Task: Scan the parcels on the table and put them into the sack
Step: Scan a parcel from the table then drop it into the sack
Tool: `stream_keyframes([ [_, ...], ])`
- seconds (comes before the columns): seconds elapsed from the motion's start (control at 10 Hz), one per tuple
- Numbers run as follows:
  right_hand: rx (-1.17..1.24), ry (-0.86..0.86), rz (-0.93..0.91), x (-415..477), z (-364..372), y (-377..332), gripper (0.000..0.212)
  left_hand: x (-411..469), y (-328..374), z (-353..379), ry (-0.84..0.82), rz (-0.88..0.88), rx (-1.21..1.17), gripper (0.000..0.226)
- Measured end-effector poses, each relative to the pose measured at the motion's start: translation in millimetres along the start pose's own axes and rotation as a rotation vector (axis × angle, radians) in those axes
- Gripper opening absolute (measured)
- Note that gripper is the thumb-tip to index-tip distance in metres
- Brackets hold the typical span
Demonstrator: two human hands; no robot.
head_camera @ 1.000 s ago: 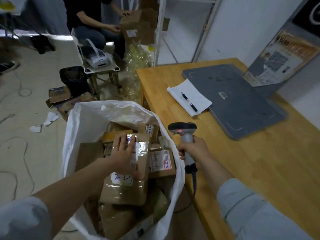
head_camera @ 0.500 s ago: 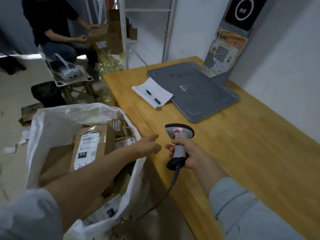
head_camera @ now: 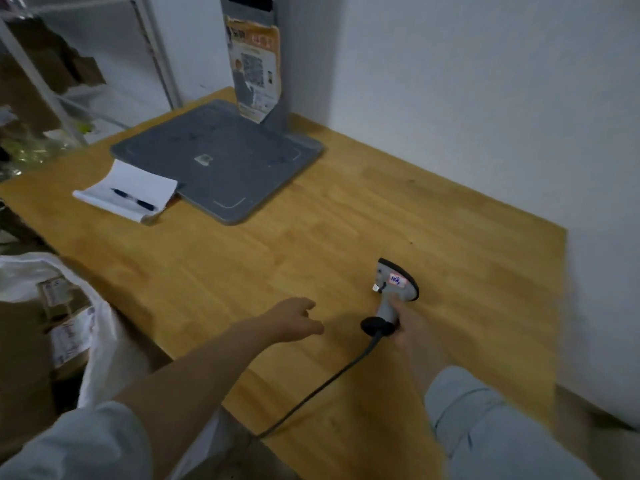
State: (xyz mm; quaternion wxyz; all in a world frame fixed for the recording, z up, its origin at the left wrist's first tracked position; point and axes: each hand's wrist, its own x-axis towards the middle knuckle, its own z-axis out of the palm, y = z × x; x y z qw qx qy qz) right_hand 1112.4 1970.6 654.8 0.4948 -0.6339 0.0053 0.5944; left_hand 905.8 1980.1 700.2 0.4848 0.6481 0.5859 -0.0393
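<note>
My right hand (head_camera: 410, 327) grips the handle of a grey barcode scanner (head_camera: 394, 292) low over the wooden table (head_camera: 346, 237); its black cable trails off the front edge. My left hand (head_camera: 294, 320) hovers over the table to the left of the scanner, fingers relaxed and holding nothing. The white sack (head_camera: 100, 337) stands at the left beside the table, with brown labelled parcels (head_camera: 62, 306) inside. No parcel shows on the tabletop.
A grey flat platform (head_camera: 221, 161) with an upright post and poster (head_camera: 254, 67) sits at the table's back. A white notepad (head_camera: 128, 190) with a pen lies beside it. A white wall runs along the right; metal shelving (head_camera: 69, 64) stands at the back left.
My left hand left the parcels in the sack and moved right over the table. The view swung right, off the sack. My right hand carried the scanner further right over the tabletop.
</note>
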Motion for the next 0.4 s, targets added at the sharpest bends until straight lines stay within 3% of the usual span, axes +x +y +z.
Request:
stream_keyframes([
  [0.2, 0.060, 0.184, -0.045, 18, -72, -14, 0.050, 33, 34, 27, -0.061, 0.077, 0.190, 0.070],
  [0.4, 0.038, 0.311, -0.125, 7, -77, -16, 0.039, 42, 41, 36, -0.118, 0.095, 0.366, 0.068],
])
